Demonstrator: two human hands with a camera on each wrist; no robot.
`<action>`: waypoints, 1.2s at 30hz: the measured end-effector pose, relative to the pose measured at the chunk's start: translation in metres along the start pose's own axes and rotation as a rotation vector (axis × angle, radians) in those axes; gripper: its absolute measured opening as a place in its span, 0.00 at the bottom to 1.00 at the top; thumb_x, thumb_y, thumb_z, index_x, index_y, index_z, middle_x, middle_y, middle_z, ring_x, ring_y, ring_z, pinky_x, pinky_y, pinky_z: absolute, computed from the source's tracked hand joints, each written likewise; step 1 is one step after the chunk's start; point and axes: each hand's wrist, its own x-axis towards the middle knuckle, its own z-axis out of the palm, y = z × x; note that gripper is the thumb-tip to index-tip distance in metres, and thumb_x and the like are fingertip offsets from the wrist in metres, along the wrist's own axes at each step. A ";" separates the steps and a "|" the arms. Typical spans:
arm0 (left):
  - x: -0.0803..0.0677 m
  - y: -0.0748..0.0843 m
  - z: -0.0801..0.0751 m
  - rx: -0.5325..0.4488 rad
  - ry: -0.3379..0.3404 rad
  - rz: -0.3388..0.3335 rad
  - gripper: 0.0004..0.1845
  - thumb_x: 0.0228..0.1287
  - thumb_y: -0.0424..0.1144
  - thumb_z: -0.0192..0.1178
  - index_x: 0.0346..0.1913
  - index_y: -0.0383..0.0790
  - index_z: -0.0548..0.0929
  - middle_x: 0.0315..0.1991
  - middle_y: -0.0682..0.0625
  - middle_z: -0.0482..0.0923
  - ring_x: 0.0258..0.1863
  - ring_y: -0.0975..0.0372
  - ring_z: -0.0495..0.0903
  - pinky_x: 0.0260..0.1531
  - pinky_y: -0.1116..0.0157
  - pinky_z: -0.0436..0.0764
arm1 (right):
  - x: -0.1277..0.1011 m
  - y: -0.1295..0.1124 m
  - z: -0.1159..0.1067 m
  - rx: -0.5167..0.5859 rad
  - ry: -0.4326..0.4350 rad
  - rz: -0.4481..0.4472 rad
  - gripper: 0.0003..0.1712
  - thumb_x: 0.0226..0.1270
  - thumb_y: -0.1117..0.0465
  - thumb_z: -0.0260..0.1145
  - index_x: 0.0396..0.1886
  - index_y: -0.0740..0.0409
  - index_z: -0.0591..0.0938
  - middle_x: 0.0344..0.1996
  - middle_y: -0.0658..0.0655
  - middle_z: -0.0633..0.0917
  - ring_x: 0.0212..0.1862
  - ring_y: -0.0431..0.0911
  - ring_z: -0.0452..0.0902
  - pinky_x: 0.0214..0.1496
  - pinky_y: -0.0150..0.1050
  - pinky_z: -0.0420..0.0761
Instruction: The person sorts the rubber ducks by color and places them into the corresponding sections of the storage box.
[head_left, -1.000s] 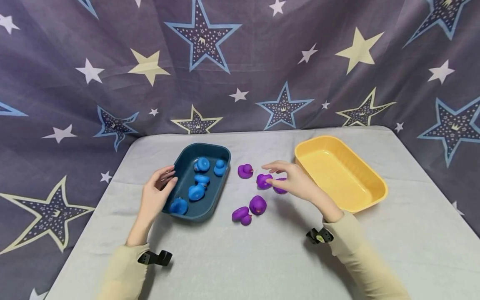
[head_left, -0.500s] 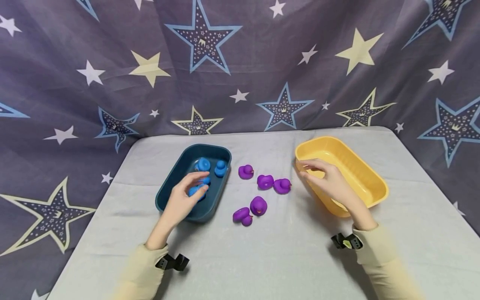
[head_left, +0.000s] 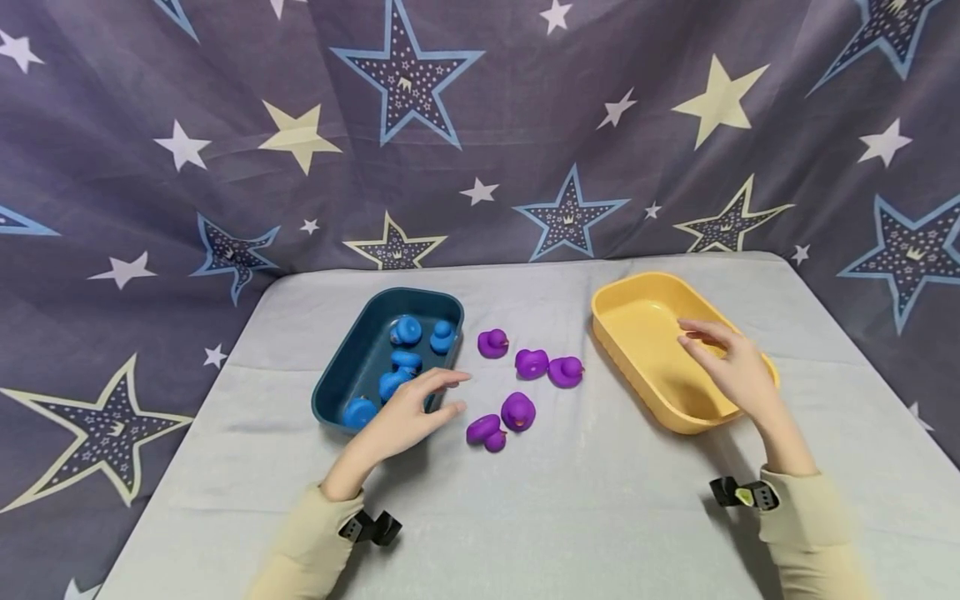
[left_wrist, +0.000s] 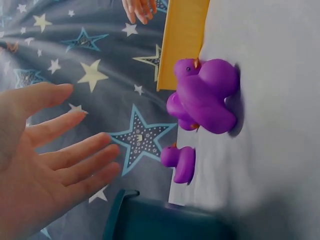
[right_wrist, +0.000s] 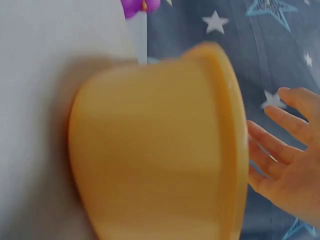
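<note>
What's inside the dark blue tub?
Five blue toy ducks show inside the dark blue tub. The left hand hovers over its near corner, so that bit of the floor is hidden.

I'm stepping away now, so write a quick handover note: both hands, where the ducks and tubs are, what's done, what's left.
Left hand: open, holding nothing, hovering beside the blue tub near its right rim, close to the nearest purple ducks.
Right hand: open, empty, over the yellow tub.
Done: five blue ducks sit in the blue tub.
Left: five purple ducks lie on the grey cloth between the tubs; one lies on its side. The yellow tub looks empty, so probably the purple ducks go there next.
</note>
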 end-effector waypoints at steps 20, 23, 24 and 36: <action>0.007 -0.001 0.020 0.095 -0.270 0.025 0.22 0.62 0.39 0.57 0.58 0.37 0.72 0.55 0.44 0.74 0.53 0.52 0.73 0.52 0.55 0.72 | -0.019 0.046 -0.045 -0.140 0.087 0.233 0.25 0.67 0.55 0.55 0.57 0.66 0.73 0.56 0.69 0.73 0.42 0.14 0.56 0.61 0.34 0.63; 0.008 -0.001 0.022 0.105 -0.291 0.008 0.22 0.62 0.38 0.57 0.58 0.37 0.72 0.55 0.42 0.73 0.53 0.51 0.73 0.52 0.55 0.71 | -0.020 0.051 -0.047 -0.148 0.080 0.245 0.25 0.67 0.57 0.55 0.57 0.69 0.72 0.55 0.74 0.71 0.40 0.14 0.55 0.62 0.39 0.64; 0.008 -0.001 0.023 0.108 -0.295 0.001 0.22 0.62 0.38 0.57 0.58 0.37 0.72 0.55 0.42 0.73 0.54 0.51 0.73 0.53 0.55 0.71 | -0.021 0.052 -0.047 -0.149 0.075 0.249 0.25 0.67 0.57 0.54 0.57 0.70 0.72 0.55 0.75 0.71 0.40 0.14 0.55 0.62 0.41 0.64; 0.007 -0.003 0.033 0.107 -0.306 0.008 0.20 0.60 0.34 0.58 0.56 0.34 0.74 0.51 0.41 0.76 0.53 0.52 0.73 0.53 0.56 0.70 | -0.026 0.069 -0.049 -0.028 0.051 0.254 0.24 0.66 0.62 0.57 0.55 0.77 0.71 0.34 0.19 0.69 0.35 0.14 0.64 0.35 0.13 0.67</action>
